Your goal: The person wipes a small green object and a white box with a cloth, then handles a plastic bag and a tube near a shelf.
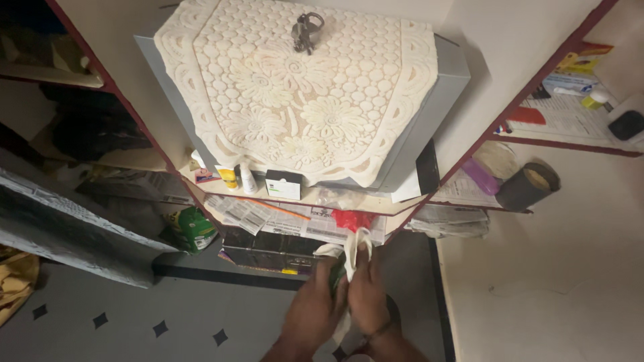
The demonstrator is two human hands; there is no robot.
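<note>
My left hand (314, 310) and my right hand (367, 293) are pressed together low in the head view, both gripping a white cloth (350, 249) with something green half hidden between them. The cloth sticks up above my fingers and a strip of it hangs down below them. My hands are just in front of the lower shelf of a corner unit, near a dark box (268, 251) and a red item (352, 219).
A grey television (443, 94) under a cream lace cover (295, 87) fills the upper shelf, with a padlock and keys (306, 30) on top. Small bottles (238, 177) and a white box (282, 185) stand below it. Newspapers line the shelves; a dark cup (526, 186) lies right.
</note>
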